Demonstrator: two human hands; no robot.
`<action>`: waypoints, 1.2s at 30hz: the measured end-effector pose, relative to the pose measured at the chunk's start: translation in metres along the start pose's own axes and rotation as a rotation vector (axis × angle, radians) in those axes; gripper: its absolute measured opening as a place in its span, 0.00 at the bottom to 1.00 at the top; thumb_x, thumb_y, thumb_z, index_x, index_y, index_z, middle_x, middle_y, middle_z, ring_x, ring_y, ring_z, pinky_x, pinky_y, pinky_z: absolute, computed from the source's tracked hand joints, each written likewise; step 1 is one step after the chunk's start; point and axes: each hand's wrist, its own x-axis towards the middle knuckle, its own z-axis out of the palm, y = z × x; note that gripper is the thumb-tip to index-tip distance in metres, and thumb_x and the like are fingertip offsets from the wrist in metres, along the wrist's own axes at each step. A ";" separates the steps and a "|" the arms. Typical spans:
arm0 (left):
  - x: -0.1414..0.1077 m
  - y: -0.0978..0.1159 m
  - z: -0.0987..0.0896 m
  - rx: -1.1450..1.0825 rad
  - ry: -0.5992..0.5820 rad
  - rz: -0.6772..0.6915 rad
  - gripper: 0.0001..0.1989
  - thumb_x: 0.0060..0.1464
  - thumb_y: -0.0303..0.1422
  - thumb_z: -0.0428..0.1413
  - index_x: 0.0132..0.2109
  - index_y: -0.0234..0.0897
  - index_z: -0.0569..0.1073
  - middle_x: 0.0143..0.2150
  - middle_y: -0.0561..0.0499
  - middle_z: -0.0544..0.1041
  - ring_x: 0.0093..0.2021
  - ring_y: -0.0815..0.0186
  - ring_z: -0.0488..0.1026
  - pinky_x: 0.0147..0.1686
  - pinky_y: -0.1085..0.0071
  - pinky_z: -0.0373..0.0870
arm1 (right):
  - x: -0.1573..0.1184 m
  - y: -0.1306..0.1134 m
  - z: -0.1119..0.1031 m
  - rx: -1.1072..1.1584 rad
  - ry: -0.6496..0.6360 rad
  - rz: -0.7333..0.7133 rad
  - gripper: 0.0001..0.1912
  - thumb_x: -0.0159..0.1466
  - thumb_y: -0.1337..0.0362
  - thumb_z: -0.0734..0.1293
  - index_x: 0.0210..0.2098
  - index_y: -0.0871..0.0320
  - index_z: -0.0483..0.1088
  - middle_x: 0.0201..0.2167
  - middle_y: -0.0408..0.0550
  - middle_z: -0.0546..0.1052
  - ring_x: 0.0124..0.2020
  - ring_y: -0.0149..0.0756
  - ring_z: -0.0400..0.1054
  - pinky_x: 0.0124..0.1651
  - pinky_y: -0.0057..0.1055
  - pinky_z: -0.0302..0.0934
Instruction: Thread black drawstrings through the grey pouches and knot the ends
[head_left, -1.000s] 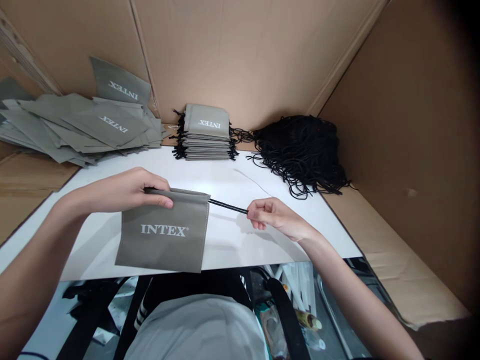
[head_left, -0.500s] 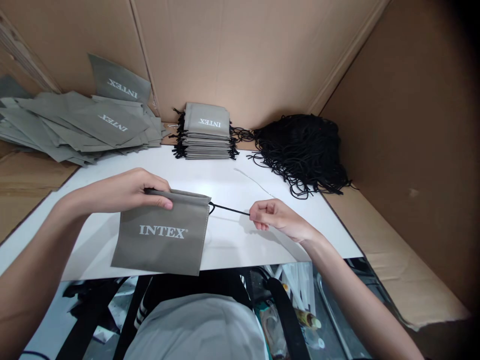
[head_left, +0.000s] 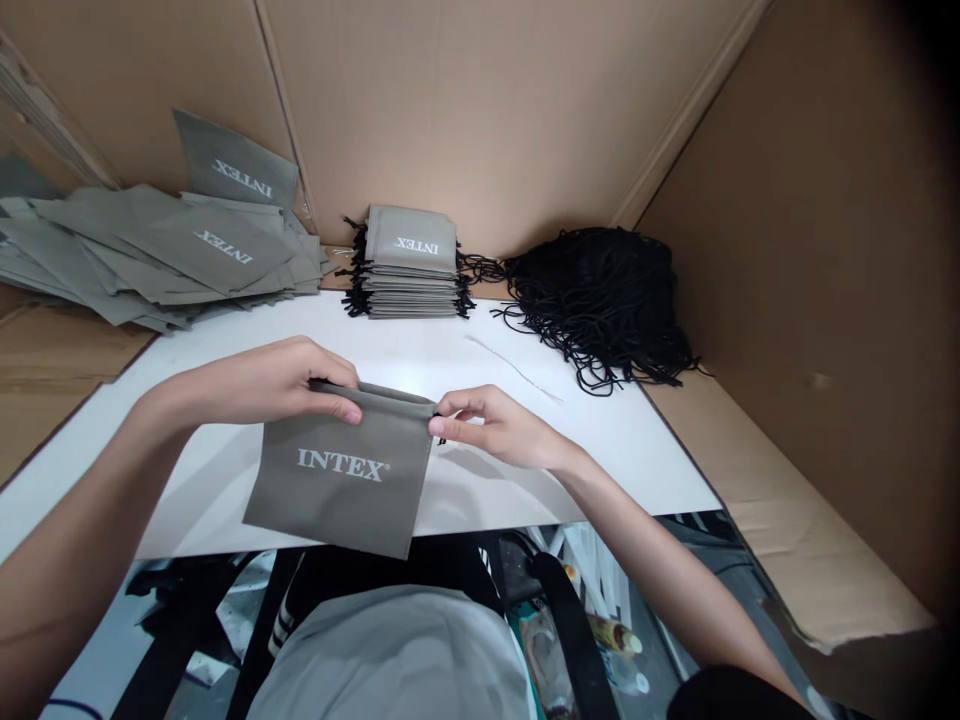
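A grey bag printed INTEX hangs over the near part of the white table. My left hand pinches its top edge, thumb in front and fingers behind. At the bag's upper right corner, my right hand is closed on the corner, thumb and forefinger together. A bit of black cord shows just under the right fingertips; the rest of it is hidden by the hand.
Loose grey bags are heaped at the back left. A neat stack of corded bags stands at the back middle, beside a pile of black cords. Cardboard walls enclose the white table.
My right hand has moved left from the stretched cord's end to the bag's corner. The cord no longer stretches out. The bag and my left hand have shifted slightly right.
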 end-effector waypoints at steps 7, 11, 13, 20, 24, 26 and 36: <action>-0.008 -0.009 -0.004 0.040 0.010 -0.019 0.14 0.58 0.41 0.57 0.26 0.39 0.72 0.25 0.54 0.71 0.27 0.66 0.67 0.29 0.73 0.60 | -0.016 0.002 -0.018 0.067 0.067 0.132 0.18 0.62 0.50 0.69 0.32 0.60 0.78 0.31 0.47 0.78 0.34 0.35 0.68 0.39 0.31 0.59; -0.012 -0.014 -0.004 0.054 -0.022 -0.037 0.16 0.60 0.41 0.56 0.27 0.38 0.70 0.26 0.53 0.71 0.28 0.66 0.67 0.29 0.73 0.60 | -0.032 0.008 -0.030 0.094 0.071 0.203 0.15 0.63 0.53 0.69 0.32 0.60 0.79 0.34 0.48 0.80 0.37 0.37 0.70 0.44 0.32 0.59; -0.013 -0.015 -0.004 0.053 -0.017 -0.034 0.16 0.60 0.40 0.56 0.27 0.38 0.70 0.26 0.53 0.70 0.28 0.66 0.67 0.29 0.73 0.60 | -0.038 0.011 -0.033 0.113 0.079 0.221 0.14 0.63 0.55 0.69 0.32 0.59 0.79 0.34 0.48 0.80 0.38 0.37 0.70 0.45 0.31 0.58; -0.015 -0.016 -0.004 0.065 -0.020 -0.026 0.15 0.60 0.39 0.56 0.27 0.38 0.71 0.26 0.53 0.70 0.28 0.66 0.67 0.29 0.72 0.59 | -0.043 0.015 -0.036 0.090 0.105 0.224 0.12 0.63 0.58 0.66 0.31 0.58 0.79 0.33 0.47 0.80 0.37 0.37 0.70 0.44 0.31 0.59; -0.016 -0.016 -0.003 0.069 -0.021 -0.023 0.14 0.61 0.40 0.55 0.28 0.38 0.72 0.27 0.52 0.71 0.29 0.65 0.67 0.29 0.72 0.60 | -0.044 0.018 -0.036 0.059 0.129 0.251 0.13 0.61 0.57 0.66 0.29 0.59 0.78 0.29 0.46 0.78 0.34 0.36 0.69 0.40 0.31 0.59; -0.016 -0.016 -0.003 0.069 -0.024 -0.023 0.14 0.61 0.39 0.56 0.28 0.38 0.72 0.28 0.52 0.72 0.29 0.65 0.67 0.29 0.72 0.60 | -0.044 0.019 -0.036 0.056 0.133 0.259 0.12 0.61 0.57 0.66 0.28 0.59 0.78 0.28 0.45 0.78 0.33 0.35 0.68 0.39 0.30 0.58; -0.017 -0.017 -0.001 0.026 -0.005 -0.012 0.14 0.59 0.39 0.57 0.27 0.38 0.72 0.26 0.53 0.71 0.28 0.66 0.67 0.29 0.72 0.60 | -0.046 0.023 -0.035 0.114 0.149 0.302 0.11 0.59 0.58 0.67 0.27 0.59 0.77 0.28 0.45 0.77 0.32 0.34 0.67 0.38 0.30 0.57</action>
